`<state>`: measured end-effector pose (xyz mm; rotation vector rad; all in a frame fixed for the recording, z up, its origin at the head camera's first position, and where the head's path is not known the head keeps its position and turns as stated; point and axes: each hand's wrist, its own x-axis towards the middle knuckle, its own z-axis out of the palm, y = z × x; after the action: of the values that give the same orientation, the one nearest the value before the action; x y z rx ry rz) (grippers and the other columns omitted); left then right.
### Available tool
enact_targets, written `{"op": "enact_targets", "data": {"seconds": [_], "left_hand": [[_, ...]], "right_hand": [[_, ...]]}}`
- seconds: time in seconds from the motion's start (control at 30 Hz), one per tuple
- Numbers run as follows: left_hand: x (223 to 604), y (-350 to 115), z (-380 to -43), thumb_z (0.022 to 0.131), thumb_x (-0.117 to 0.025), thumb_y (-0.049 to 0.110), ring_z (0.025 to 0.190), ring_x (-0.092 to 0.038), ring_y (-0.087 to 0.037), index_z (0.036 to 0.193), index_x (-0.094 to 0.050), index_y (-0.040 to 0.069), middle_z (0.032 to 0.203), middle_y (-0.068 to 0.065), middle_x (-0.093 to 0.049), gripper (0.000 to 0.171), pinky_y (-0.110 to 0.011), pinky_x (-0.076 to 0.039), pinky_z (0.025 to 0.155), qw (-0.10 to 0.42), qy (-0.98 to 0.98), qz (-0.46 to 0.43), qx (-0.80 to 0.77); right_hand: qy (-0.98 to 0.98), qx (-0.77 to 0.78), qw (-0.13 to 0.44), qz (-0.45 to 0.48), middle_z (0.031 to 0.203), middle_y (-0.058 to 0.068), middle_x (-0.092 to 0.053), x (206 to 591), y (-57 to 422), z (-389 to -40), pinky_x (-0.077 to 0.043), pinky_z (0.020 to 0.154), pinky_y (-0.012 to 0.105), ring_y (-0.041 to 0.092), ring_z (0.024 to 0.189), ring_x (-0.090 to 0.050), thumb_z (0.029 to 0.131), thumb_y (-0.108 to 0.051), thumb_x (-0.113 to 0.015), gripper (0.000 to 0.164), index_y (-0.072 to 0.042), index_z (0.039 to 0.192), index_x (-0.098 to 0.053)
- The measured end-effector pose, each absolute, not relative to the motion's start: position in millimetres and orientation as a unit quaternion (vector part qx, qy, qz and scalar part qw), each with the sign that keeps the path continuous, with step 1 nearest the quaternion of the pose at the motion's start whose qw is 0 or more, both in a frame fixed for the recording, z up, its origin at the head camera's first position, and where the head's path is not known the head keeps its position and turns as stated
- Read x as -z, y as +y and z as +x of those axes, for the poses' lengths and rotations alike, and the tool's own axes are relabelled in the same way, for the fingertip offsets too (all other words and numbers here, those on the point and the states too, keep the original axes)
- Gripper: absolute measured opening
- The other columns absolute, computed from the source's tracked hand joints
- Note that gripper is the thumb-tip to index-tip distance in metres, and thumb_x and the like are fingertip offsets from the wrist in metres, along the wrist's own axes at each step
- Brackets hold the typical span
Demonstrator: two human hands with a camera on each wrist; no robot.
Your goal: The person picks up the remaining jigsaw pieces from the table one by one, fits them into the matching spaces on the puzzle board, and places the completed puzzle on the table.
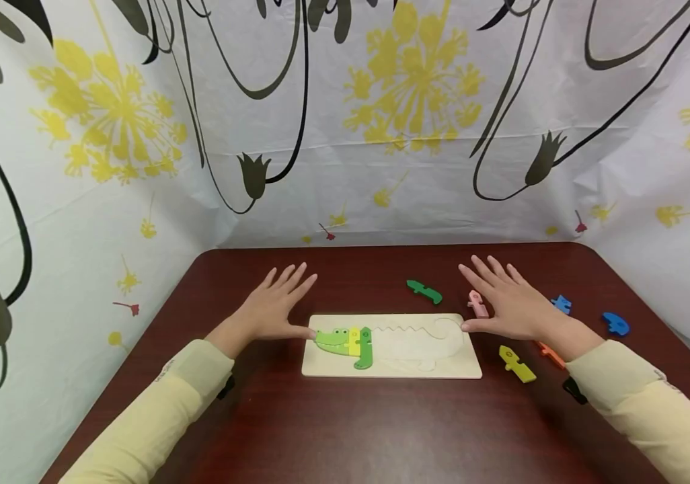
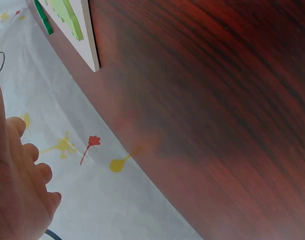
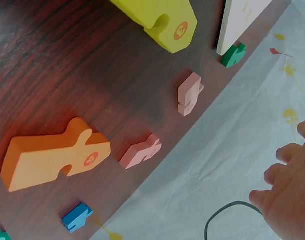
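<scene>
A pale wooden puzzle board (image 1: 335, 368) lies flat on the table, with a shallow crocodile outline. Its left part holds a light green crocodile head (image 1: 331, 343), a yellow piece (image 1: 354, 341) and a green piece with a leg (image 1: 366, 351). My left hand (image 1: 269, 310) spreads its fingers by the board's left end, thumb at the upper left edge. At the right end my right hand (image 1: 513, 308) is also spread, thumb near the upper right edge. Neither hand holds anything. Beside the right hand are a pink piece (image 1: 477, 304) and a yellow piece (image 1: 517, 364).
A dark green piece (image 1: 424, 292) lies behind the board. To the right are a blue piece (image 1: 615, 324), a smaller-looking blue piece (image 1: 561, 304) and an orange piece (image 3: 55, 156) marked with a number. Patterned cloth (image 1: 417, 195) hangs behind the dark red table (image 1: 357, 430).
</scene>
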<state>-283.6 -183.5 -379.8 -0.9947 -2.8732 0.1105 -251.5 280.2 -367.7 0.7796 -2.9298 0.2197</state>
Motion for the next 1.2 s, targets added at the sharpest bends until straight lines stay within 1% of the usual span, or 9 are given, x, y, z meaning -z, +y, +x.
{"op": "enact_targets", "data": {"seconds": [0.17, 0.33, 0.5, 0.67, 0.83, 0.9, 0.97, 1.07, 1.2], "left_hand": [[379.9, -184.7, -282.8, 0.074, -0.049, 0.085, 0.147, -0.005, -0.032, 0.158, -0.013, 0.018, 0.162, -0.011, -0.002, 0.113, -0.055, -0.007, 0.115, 0.049, -0.939, -0.339, -0.029], [382.3, -186.2, -280.4, 0.075, -0.057, 0.079, 0.147, -0.008, -0.034, 0.157, -0.016, 0.015, 0.162, -0.012, -0.004, 0.112, -0.056, -0.007, 0.115, 0.041, -0.934, -0.356, -0.003], [387.5, -187.4, -279.5, 0.075, -0.056, 0.08, 0.147, -0.008, -0.031, 0.158, -0.013, 0.018, 0.162, -0.009, -0.003, 0.112, -0.052, -0.007, 0.116, 0.021, -0.931, -0.365, 0.007], [393.9, -188.7, -278.7, 0.075, -0.058, 0.079, 0.147, -0.009, -0.031, 0.158, -0.015, 0.016, 0.162, -0.01, -0.005, 0.112, -0.052, -0.007, 0.116, -0.004, -0.927, -0.375, 0.019], [398.6, -189.1, -278.0, 0.075, -0.059, 0.078, 0.147, -0.007, -0.027, 0.157, -0.015, 0.016, 0.162, -0.007, -0.004, 0.112, -0.048, -0.007, 0.117, -0.029, -0.925, -0.379, 0.022], [400.6, -189.2, -277.5, 0.075, -0.059, 0.078, 0.147, -0.008, -0.028, 0.157, -0.018, 0.013, 0.162, -0.009, -0.007, 0.112, -0.048, -0.008, 0.117, -0.033, -0.922, -0.385, 0.023], [402.7, -188.9, -276.8, 0.075, -0.059, 0.078, 0.147, -0.009, -0.028, 0.157, -0.019, 0.012, 0.162, -0.01, -0.01, 0.112, -0.048, -0.009, 0.117, -0.039, -0.92, -0.39, 0.025], [406.8, -188.4, -276.0, 0.075, -0.056, 0.08, 0.147, -0.008, -0.026, 0.157, -0.019, 0.011, 0.162, -0.009, -0.011, 0.113, -0.046, -0.01, 0.117, -0.053, -0.919, -0.39, 0.025], [411.0, -187.8, -274.8, 0.072, -0.054, 0.083, 0.147, -0.007, -0.022, 0.157, -0.016, 0.011, 0.162, -0.008, -0.01, 0.118, -0.042, -0.012, 0.117, -0.076, -0.921, -0.381, 0.036]], "right_hand": [[-0.962, -0.074, 0.055, 0.258, 0.16, 0.02, -0.008, 365.4, 284.3, -246.2, -0.004, 0.112, 0.062, 0.045, 0.144, -0.004, 0.08, -0.066, -0.065, 0.106, -0.011, 0.157, -0.016], [-0.961, -0.079, 0.061, 0.26, 0.16, 0.02, -0.009, 367.3, 287.2, -239.9, -0.005, 0.113, 0.061, 0.046, 0.143, -0.007, 0.078, -0.067, -0.067, 0.108, -0.012, 0.157, -0.017], [-0.958, -0.086, 0.07, 0.265, 0.16, 0.019, -0.01, 372.0, 289.3, -234.1, -0.006, 0.113, 0.061, 0.046, 0.143, -0.009, 0.077, -0.065, -0.07, 0.109, -0.011, 0.157, -0.018], [-0.957, -0.084, 0.084, 0.264, 0.16, 0.018, -0.014, 377.4, 290.9, -229.0, -0.01, 0.112, 0.061, 0.046, 0.142, -0.016, 0.074, -0.065, -0.072, 0.111, -0.011, 0.156, -0.021], [-0.954, -0.088, 0.097, 0.27, 0.159, 0.018, -0.018, 379.7, 293.1, -222.5, -0.01, 0.114, 0.059, 0.044, 0.142, -0.019, 0.074, -0.066, -0.072, 0.111, -0.011, 0.156, -0.021], [-0.952, -0.089, 0.101, 0.274, 0.158, 0.019, -0.02, 379.9, 294.4, -219.8, -0.009, 0.114, 0.057, 0.044, 0.141, -0.022, 0.074, -0.066, -0.072, 0.11, -0.011, 0.156, -0.022], [-0.95, -0.086, 0.11, 0.28, 0.157, 0.02, -0.023, 380.0, 295.9, -217.2, -0.014, 0.114, 0.057, 0.046, 0.138, -0.026, 0.074, -0.066, -0.071, 0.109, -0.01, 0.155, -0.023], [-0.945, -0.08, 0.129, 0.29, 0.153, 0.022, -0.03, 381.3, 298.6, -214.1, -0.026, 0.108, 0.06, 0.046, 0.133, -0.034, 0.074, -0.065, -0.072, 0.108, -0.009, 0.154, -0.027], [-0.935, -0.088, 0.159, 0.304, 0.146, 0.023, -0.041, 384.3, 301.9, -210.2, -0.043, 0.093, 0.06, 0.044, 0.121, -0.049, 0.073, -0.059, -0.077, 0.103, -0.008, 0.152, -0.034]]}}
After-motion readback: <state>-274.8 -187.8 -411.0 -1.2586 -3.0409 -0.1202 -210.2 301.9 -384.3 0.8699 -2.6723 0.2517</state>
